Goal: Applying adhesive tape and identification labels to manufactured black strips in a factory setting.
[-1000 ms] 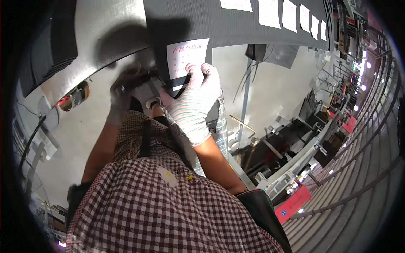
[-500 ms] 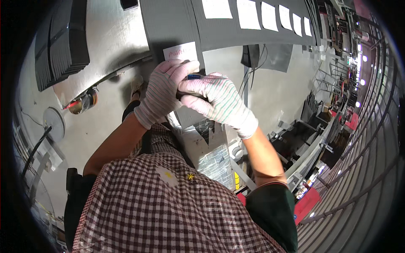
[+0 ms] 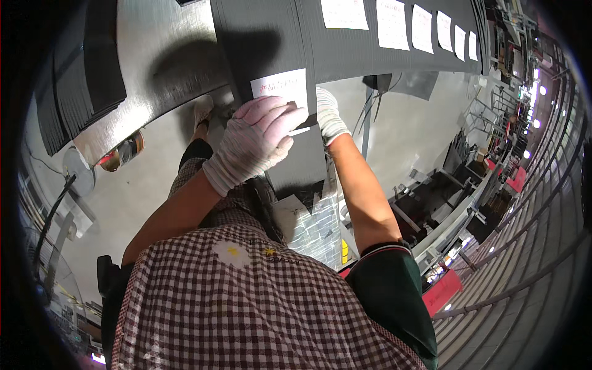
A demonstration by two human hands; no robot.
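My left hand (image 3: 256,139), in a striped white-and-pink knit glove, is closed, its fingers curled over the lower part of a white paper slip (image 3: 282,85) with red print. What lies under those fingers is hidden. The slip rests on the near end of a stack of dark grey sheets (image 3: 265,55). My right hand (image 3: 330,114), gloved too, is at the stack's right side, with its fingers mostly hidden behind the edge. A white edge shows just below my left fingertips.
More white slips (image 3: 392,24) lie in a row along the grey stacks to the right. At far left, dark sheets (image 3: 92,68) stand piled on a metal table (image 3: 163,49). A spool (image 3: 131,148) sits below that table's edge. Metal racks and frames (image 3: 450,197) fill the right.
My hands were together around a small dark object with a blue part; now they are apart. The right hand has moved to the stack's right side. The dark object is out of sight.
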